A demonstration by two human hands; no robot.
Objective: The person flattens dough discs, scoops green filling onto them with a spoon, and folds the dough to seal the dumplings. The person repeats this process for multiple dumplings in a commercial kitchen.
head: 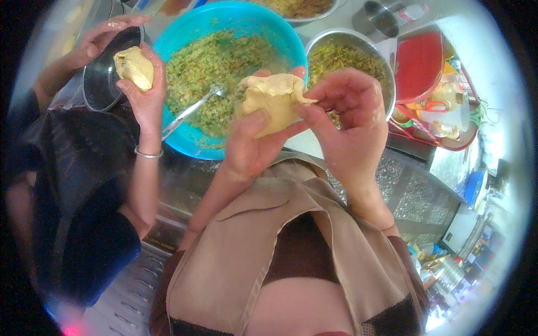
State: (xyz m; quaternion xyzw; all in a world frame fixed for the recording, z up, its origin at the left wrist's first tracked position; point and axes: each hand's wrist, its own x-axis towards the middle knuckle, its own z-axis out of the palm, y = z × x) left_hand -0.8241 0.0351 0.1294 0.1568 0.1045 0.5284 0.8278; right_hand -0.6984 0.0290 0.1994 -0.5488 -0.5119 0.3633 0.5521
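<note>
A pale yellow piece of dough [275,107], folded into a pouch, rests in my left hand [250,140], whose thumb presses its near side and whose fingertips show behind it. My right hand [351,117] pinches a stretched tip at the dough's right edge between thumb and fingers. Whether filling lies inside the dough is hidden. Behind my hands stands a large turquoise basin [229,10] of chopped vegetable filling [201,63], with a metal spoon [191,110] resting in it. Partly behind my right hand is a steel bowl [391,90] of yellow-green chopped filling [344,56].
At the left, a co-worker's hand [145,96] holds another dough piece [135,69] near a dark bowl [98,86]. A steel pot [374,21] and a plastic bottle [412,13] stand at the back right, above a red basket [466,145] holding bottles.
</note>
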